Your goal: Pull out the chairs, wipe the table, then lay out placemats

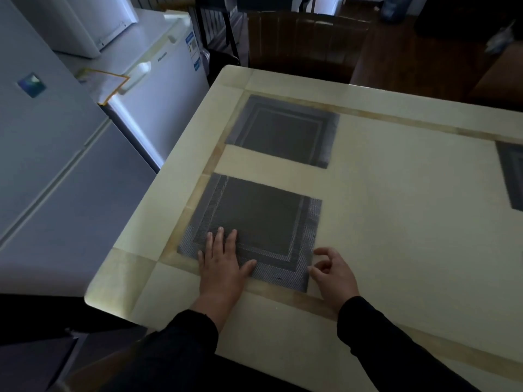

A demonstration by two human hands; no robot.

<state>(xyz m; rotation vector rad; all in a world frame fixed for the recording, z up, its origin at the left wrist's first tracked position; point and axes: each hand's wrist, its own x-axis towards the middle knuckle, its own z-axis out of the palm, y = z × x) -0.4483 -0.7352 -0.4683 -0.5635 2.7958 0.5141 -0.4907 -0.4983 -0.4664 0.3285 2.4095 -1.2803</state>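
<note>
On the cream table [396, 222], three grey woven placemats were laid flat: near mat [263, 222] at the front left, far mat [285, 128] just beyond it with a strip of bare table between, third mat [513, 176] at the right edge of view, cut off by the frame. Left hand [220, 264] lay flat on the near mat's front left part, fingers straight and slightly spread, thumb out to the side. Right hand [331, 271] sat at the near mat's front right corner, fingers curled with thumb and forefinger close at the mat edge; could not tell whether they pinched it. Both sleeves black. Dark wooden chair [305, 38] stood beyond the far end of the table, white fridges [70, 165] along the left
</note>
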